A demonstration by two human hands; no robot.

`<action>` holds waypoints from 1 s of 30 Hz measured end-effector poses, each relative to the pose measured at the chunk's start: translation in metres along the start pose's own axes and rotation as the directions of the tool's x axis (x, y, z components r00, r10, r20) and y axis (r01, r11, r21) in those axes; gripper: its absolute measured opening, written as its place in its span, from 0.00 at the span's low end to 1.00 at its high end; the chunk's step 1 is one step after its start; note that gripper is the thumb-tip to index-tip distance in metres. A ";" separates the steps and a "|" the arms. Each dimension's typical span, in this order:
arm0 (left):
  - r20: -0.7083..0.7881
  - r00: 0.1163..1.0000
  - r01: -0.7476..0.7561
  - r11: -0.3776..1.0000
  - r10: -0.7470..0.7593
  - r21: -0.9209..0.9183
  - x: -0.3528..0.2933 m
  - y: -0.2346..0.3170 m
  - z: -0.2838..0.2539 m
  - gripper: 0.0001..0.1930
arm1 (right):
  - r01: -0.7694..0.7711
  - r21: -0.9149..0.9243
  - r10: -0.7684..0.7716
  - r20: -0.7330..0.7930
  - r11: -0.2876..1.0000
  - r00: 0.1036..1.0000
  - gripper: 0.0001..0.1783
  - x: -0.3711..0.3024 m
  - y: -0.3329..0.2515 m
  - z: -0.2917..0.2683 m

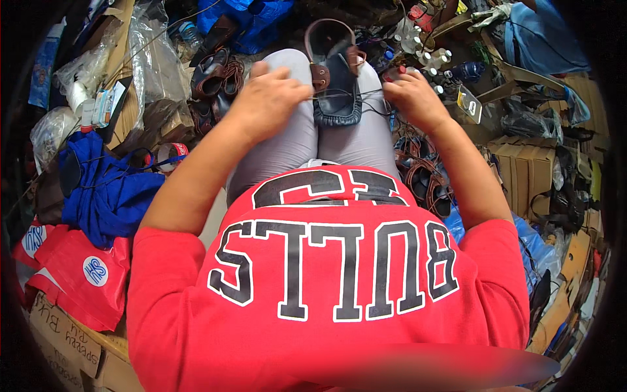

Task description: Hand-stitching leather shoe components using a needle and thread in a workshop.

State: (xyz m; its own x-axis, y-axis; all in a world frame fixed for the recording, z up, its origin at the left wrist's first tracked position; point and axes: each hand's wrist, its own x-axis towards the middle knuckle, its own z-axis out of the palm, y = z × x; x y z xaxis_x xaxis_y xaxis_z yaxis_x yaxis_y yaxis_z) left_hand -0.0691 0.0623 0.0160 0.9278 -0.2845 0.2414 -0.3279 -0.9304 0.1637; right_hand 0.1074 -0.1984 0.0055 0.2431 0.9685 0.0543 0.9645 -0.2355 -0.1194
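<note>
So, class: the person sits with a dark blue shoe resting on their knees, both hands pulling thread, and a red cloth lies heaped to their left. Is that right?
Not quite. The head view shows the cloth heaped to their left is blue, not red. The shoe does rest on the knees, with the left hand and right hand on the thread.

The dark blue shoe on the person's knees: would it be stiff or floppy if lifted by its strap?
The dark blue shoe looks like soft stitched leather, so it would probably sag. Its brown heel strap loops loosely and likely bends. The thread between left hand and right hand may tug it.
</note>
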 end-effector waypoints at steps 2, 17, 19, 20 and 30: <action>-0.051 0.991 0.125 0.990 -0.122 0.061 -0.026 -0.021 -0.011 0.06 | -0.219 -0.135 0.231 0.078 0.966 0.970 0.04 -0.041 0.032 0.001; 0.177 0.928 0.267 0.255 -0.328 -0.929 -0.006 0.025 -0.002 0.12 | -0.312 0.890 0.064 0.309 0.333 0.949 0.09 0.027 -0.044 -0.057; -0.029 0.838 0.266 0.456 -0.545 -0.849 -0.044 -0.033 -0.005 0.14 | -0.424 0.740 0.250 0.342 0.523 0.906 0.07 -0.007 -0.021 -0.038; -0.050 0.699 0.353 0.405 -0.713 -0.844 -0.052 -0.044 -0.025 0.09 | -0.471 0.627 0.349 0.317 0.621 0.882 0.08 -0.034 0.000 -0.027; -0.860 0.205 0.804 0.581 -0.468 -0.125 -0.232 -0.204 -0.157 0.09 | -0.858 -0.230 0.863 0.344 0.459 0.370 0.13 -0.253 0.111 0.002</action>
State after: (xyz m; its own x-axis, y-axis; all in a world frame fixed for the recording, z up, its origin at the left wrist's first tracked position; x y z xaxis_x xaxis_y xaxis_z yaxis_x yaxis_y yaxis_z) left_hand -0.2451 0.3540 0.0769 0.1900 0.5756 0.7953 0.5330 -0.7408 0.4088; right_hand 0.1531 -0.4698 -0.0232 0.8871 0.1830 -0.4238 0.2581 -0.9578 0.1268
